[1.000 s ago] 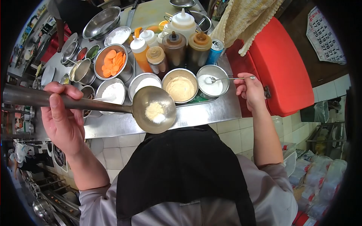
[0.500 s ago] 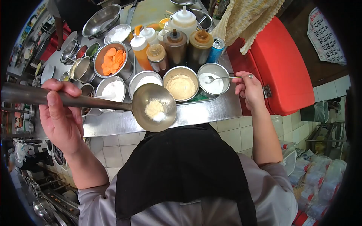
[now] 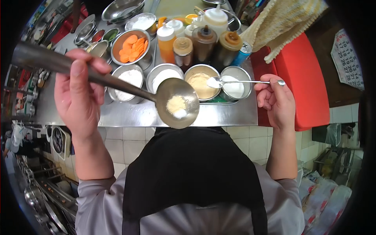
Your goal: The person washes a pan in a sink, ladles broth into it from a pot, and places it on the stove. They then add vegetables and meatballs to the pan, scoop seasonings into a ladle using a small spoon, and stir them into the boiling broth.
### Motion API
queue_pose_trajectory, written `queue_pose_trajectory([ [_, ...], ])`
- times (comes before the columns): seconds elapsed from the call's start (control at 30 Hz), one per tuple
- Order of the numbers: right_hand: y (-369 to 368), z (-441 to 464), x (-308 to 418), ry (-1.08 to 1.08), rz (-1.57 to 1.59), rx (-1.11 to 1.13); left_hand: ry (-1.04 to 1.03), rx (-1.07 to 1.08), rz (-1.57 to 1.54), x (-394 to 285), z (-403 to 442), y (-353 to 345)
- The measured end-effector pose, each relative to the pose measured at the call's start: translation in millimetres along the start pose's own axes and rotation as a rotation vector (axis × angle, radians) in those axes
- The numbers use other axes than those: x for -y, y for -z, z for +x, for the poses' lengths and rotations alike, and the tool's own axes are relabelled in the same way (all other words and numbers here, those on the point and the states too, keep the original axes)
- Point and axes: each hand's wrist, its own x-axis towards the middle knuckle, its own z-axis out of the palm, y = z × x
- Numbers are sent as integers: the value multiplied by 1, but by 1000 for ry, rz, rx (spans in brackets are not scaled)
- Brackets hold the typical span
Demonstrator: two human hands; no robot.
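My left hand (image 3: 80,84) is closed round the long handle of a metal ladle (image 3: 184,117). In the ladle's bowl lie a pale yellow powder (image 3: 176,104) and a little white powder. Between the fingers of my right hand (image 3: 276,98) is a metal spoon (image 3: 250,82), heaped with white powder at its tip. The spoon's tip hangs over the gap between a bowl of tan powder (image 3: 201,85) and a bowl of white granules (image 3: 235,88). Two more bowls of white powder, one in the middle (image 3: 165,75) and one on the left (image 3: 128,83), stand in the same row.
Behind the bowls are a metal tub of sliced carrots (image 3: 132,47), several squeeze bottles (image 3: 204,41) and a blue can (image 3: 243,53). A yellowish towel (image 3: 286,23) drapes near a red box (image 3: 301,78) on the right. The steel counter's front edge (image 3: 129,117) runs before me.
My right hand has lifted the spoon out of the white granules, now loaded, and its tip has moved left. The ladle has tilted, its handle end higher, still holding the powders.
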Motion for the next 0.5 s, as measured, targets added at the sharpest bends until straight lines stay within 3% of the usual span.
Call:
queue_pose_trajectory([
  [0.17, -41, 1, -7, 78, -183, 94, -25, 43, -37, -1, 2, 0],
  [0.3, -26, 13, -10, 231, -205, -17, -24, -19, 1, -5, -3, 8],
  [0.5, -39, 36, -59, 30, -394, 72, -42, -32, 2, -14, -10, 24],
])
